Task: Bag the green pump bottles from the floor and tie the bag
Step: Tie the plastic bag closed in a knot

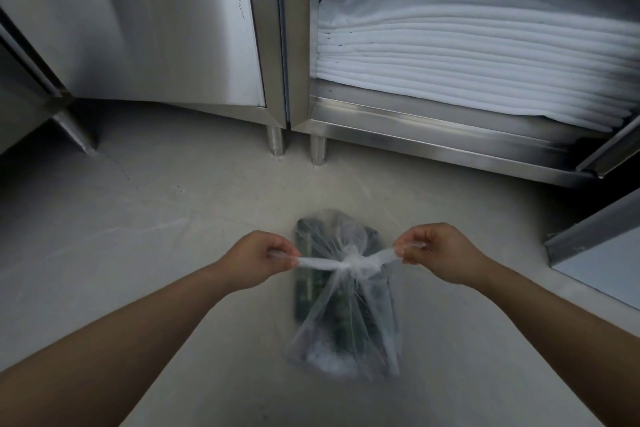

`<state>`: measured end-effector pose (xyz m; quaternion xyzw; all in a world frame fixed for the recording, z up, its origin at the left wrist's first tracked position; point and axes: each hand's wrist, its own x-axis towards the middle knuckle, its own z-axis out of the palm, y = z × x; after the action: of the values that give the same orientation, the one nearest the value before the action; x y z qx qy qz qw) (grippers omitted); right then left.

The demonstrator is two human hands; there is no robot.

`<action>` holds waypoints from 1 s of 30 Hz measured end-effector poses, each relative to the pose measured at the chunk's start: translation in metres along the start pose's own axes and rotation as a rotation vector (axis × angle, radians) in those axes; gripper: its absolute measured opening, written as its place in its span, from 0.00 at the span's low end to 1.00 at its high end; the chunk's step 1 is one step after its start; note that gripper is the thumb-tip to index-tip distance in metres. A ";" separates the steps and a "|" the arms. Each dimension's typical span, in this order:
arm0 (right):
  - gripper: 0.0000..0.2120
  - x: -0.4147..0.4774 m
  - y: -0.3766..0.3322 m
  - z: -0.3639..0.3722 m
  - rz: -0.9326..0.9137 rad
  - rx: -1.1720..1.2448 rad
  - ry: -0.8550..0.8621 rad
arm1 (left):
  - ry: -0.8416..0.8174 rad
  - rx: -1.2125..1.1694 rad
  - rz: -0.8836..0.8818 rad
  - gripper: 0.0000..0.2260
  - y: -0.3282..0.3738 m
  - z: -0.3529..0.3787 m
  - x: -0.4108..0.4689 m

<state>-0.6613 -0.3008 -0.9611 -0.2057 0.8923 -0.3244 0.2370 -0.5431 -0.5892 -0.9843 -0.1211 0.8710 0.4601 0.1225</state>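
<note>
A clear plastic bag (pixel 346 329) lies on the pale floor in front of me, and dark green pump bottles (pixel 304 288) show through its film. The bag's two white handles cross in a knot (pixel 353 262) at its neck. My left hand (pixel 258 258) pinches the left handle end, stretched taut out to the left. My right hand (pixel 438 253) pinches the right handle end, drawn out to the right. Both hands hover a little above the bag, on either side of the knot.
Stainless steel cabinets stand at the back: a shut door (pixel 145 21) on the left, and an open compartment holding a stack of folded white towels (pixel 467 55) on the right. An open cabinet door (pixel 595 239) juts out at the right. Short metal legs (pixel 275 142) meet the floor.
</note>
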 end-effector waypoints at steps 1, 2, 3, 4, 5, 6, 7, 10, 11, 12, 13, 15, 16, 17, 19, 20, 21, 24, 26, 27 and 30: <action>0.07 -0.001 0.003 -0.003 -0.017 -0.065 -0.007 | -0.007 0.033 0.013 0.03 -0.001 0.002 0.001; 0.10 -0.001 0.004 -0.007 -0.036 -0.137 -0.015 | -0.001 0.050 0.021 0.05 -0.002 0.004 0.002; 0.14 0.000 0.003 -0.011 -0.052 -0.202 -0.017 | 0.022 0.056 0.023 0.08 -0.002 0.004 0.003; 0.18 0.000 0.002 -0.015 -0.067 -0.241 -0.010 | 0.060 0.056 0.028 0.11 0.000 0.005 0.005; 0.20 0.001 0.000 -0.019 -0.083 -0.258 -0.001 | 0.107 0.038 0.035 0.12 0.003 0.005 0.006; 0.21 0.003 -0.004 -0.021 -0.107 -0.263 0.013 | 0.153 0.012 0.049 0.13 0.008 0.005 0.008; 0.21 0.003 -0.009 -0.022 -0.137 -0.272 0.021 | 0.193 -0.005 0.075 0.13 0.013 0.007 0.011; 0.20 0.008 -0.020 -0.014 -0.239 -0.415 -0.017 | 0.221 0.066 0.190 0.11 0.028 0.017 0.017; 0.20 0.011 -0.021 -0.009 -0.257 -0.514 -0.053 | 0.197 0.104 0.221 0.10 0.030 0.022 0.017; 0.19 0.014 -0.021 -0.004 -0.266 -0.629 -0.091 | 0.159 0.144 0.245 0.10 0.031 0.028 0.017; 0.19 0.016 -0.020 0.001 -0.271 -0.720 -0.129 | 0.111 0.185 0.250 0.11 0.030 0.034 0.017; 0.17 0.017 -0.016 0.009 -0.246 -0.712 -0.175 | 0.009 0.250 0.228 0.18 0.026 0.044 0.018; 0.16 0.016 -0.014 0.012 -0.226 -0.641 -0.189 | -0.030 0.273 0.212 0.21 0.023 0.048 0.018; 0.16 0.015 -0.012 0.015 -0.212 -0.570 -0.203 | -0.057 0.294 0.196 0.21 0.021 0.051 0.017; 0.15 0.012 -0.008 0.021 -0.191 -0.464 -0.216 | -0.084 0.324 0.182 0.17 0.016 0.057 0.016; 0.14 0.010 -0.005 0.023 -0.168 -0.409 -0.213 | -0.083 0.329 0.185 0.16 0.015 0.060 0.016; 0.14 0.008 -0.002 0.026 -0.140 -0.350 -0.207 | -0.078 0.326 0.183 0.15 0.015 0.062 0.015; 0.12 0.003 0.004 0.034 -0.045 -0.211 -0.197 | -0.043 0.263 0.164 0.13 0.013 0.063 0.014; 0.10 0.001 0.006 0.039 0.006 -0.155 -0.193 | -0.033 0.220 0.145 0.11 0.013 0.061 0.013; 0.09 0.001 0.007 0.042 0.023 -0.136 -0.193 | -0.029 0.204 0.137 0.10 0.012 0.060 0.013; 0.06 0.001 0.005 0.045 0.066 -0.101 -0.186 | -0.005 0.129 0.100 0.09 0.012 0.058 0.012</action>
<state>-0.6385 -0.3197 -0.9948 -0.2169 0.8880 -0.2507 0.3188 -0.5521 -0.5355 -1.0103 -0.0683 0.9034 0.4090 0.1090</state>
